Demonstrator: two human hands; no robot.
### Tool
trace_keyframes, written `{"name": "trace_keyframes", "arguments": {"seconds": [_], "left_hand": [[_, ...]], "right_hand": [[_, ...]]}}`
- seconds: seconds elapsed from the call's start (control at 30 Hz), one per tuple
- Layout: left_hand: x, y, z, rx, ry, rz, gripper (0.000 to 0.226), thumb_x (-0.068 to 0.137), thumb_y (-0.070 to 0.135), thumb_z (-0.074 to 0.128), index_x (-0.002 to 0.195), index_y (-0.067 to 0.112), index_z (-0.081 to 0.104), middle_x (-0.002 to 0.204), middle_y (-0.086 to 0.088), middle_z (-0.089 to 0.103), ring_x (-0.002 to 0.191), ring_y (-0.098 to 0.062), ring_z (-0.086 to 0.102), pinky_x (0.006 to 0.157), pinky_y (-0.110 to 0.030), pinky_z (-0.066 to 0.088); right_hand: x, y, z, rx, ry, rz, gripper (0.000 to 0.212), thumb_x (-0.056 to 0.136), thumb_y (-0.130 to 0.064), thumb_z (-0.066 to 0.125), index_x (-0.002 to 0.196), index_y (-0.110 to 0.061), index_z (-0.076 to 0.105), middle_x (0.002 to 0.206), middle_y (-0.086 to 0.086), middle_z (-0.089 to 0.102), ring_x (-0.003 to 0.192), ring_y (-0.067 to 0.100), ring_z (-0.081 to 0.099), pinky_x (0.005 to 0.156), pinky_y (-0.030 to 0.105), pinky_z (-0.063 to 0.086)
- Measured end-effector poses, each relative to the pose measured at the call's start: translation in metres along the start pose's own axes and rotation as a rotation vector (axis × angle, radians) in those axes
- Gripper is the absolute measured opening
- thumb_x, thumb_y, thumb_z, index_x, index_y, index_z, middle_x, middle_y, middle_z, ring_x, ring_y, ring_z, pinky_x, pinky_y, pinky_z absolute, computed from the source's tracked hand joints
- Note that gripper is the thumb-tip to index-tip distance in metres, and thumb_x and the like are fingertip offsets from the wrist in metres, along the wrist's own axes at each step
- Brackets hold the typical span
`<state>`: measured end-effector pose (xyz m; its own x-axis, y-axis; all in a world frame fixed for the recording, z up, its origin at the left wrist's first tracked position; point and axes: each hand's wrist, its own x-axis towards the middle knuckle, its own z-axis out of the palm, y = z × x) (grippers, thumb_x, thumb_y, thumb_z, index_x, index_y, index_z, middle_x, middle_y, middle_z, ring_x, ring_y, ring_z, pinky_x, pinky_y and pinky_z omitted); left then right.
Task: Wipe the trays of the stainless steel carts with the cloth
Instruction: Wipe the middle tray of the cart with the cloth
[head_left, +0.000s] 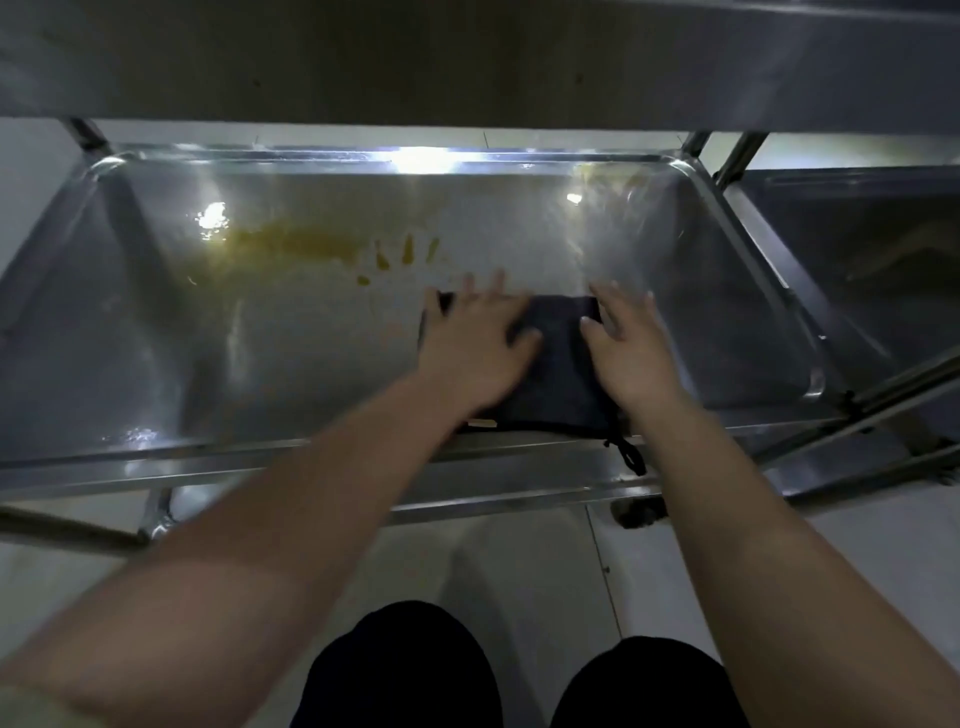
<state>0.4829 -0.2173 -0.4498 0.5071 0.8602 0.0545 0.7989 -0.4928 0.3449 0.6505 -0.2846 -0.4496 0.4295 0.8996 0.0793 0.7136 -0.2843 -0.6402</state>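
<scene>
A dark folded cloth (558, 364) lies flat on the lower stainless steel tray (218, 353), near its front rim and right of the middle. My left hand (475, 343) presses flat on the cloth's left part with the fingers spread. At the cloth's right edge my right hand (626, 348) rests on it with straight fingers. A yellow-brown smear (306, 244) with finger-shaped streaks (408, 252) stains the tray left of and beyond the hands. A dark loop (628, 457) of the cloth hangs over the front rim.
The cart's upper tray (467, 57) overhangs the far side close above. Another cart's tray (862, 249) stands to the right, with frame bars (883, 395) between. My knees (410, 670) are on the pale floor below the front rim.
</scene>
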Motion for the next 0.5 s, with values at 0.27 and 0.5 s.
{"name": "trace_keyframes", "arguments": {"seconds": [0.27, 0.5], "left_hand": [[-0.040, -0.015, 0.016, 0.223, -0.072, -0.172, 0.074, 0.083, 0.082, 0.013, 0.150, 0.053, 0.003, 0.164, 0.014, -0.002, 0.151, -0.026, -0.007, 0.095, -0.074, -0.023], [-0.077, -0.180, -0.056, 0.223, -0.104, -0.514, 0.089, 0.062, 0.094, -0.003, 0.145, 0.062, -0.002, 0.163, 0.015, -0.006, 0.150, -0.026, -0.008, 0.104, -0.079, -0.006]], "right_hand": [[0.008, 0.015, 0.010, -0.241, -0.232, -0.012, 0.054, 0.102, -0.057, 0.017, 0.153, -0.043, 0.015, 0.163, -0.011, 0.011, 0.150, 0.015, -0.001, 0.120, 0.045, -0.009], [0.007, 0.013, 0.025, -0.645, -0.275, -0.046, 0.072, 0.087, -0.079, 0.012, 0.151, -0.049, -0.003, 0.164, -0.008, -0.007, 0.150, 0.028, -0.008, 0.118, 0.055, -0.006]]}}
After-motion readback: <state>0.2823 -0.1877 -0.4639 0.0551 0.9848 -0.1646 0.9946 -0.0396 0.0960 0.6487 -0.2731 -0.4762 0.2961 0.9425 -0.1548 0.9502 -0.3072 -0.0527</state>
